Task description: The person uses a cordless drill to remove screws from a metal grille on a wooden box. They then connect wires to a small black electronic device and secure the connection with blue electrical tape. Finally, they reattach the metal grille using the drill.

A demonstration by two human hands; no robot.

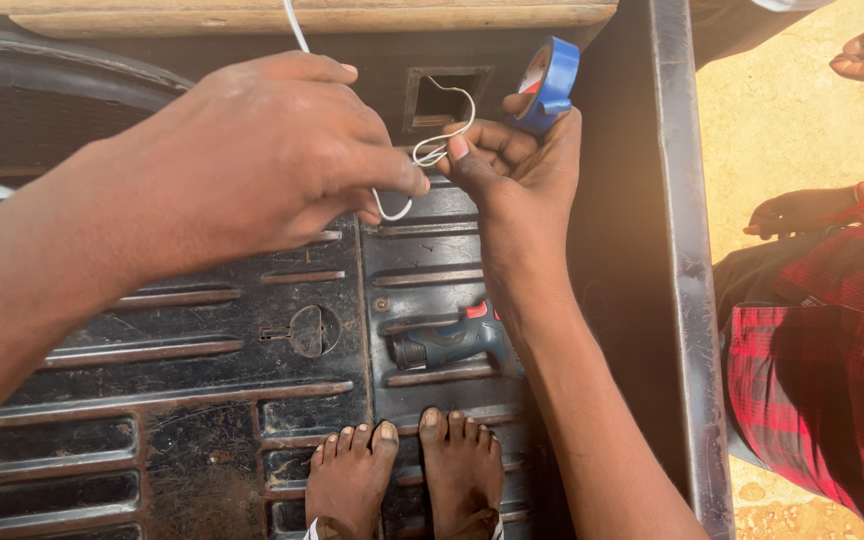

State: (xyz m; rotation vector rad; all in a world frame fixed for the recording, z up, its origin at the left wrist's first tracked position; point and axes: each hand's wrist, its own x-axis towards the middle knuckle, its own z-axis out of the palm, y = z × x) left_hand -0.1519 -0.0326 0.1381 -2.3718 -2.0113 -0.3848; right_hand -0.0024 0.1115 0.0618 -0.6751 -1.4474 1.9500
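Observation:
My left hand [272,150] pinches a thin white wire [442,140] that comes down from above and loops between both hands. My right hand [517,165] pinches the same wire at its thumb and forefinger. A roll of blue tape [549,82] is held by the fingers of that right hand. Both hands hover over a dark ribbed metal floor [202,400] of a vehicle. A small blue and red cordless drill [452,340] lies on the floor below my right wrist.
My two bare feet [407,470] stand on the floor near the bottom. A square hole [442,97] opens in the panel behind the wire. A metal side wall [687,270] runs down the right. Beyond it stands another person in red checked cloth [812,360].

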